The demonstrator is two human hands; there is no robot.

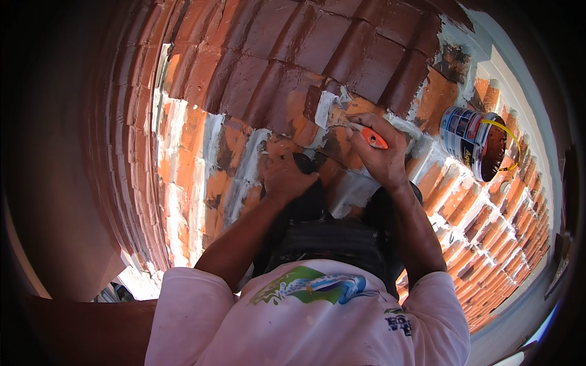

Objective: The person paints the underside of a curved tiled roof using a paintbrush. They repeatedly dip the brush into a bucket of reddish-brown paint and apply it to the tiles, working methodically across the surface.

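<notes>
My right hand grips a paintbrush with an orange handle. The brush's bristle end points to the upper left, onto an orange roof tile just below the edge of the dark red-brown painted tiles. My left hand lies on the tiles left of my knees, thumb stretched out, with nothing seen in it. Some of its fingertips are hard to make out. Between the hands are grey-white smeared joints and bare orange tiles.
A paint bucket with a yellow handle leans over on the tiles to my right, its inside coated red-brown. Patchy tiles with whitish joints run down the right. A pale wall edge curves along the far right.
</notes>
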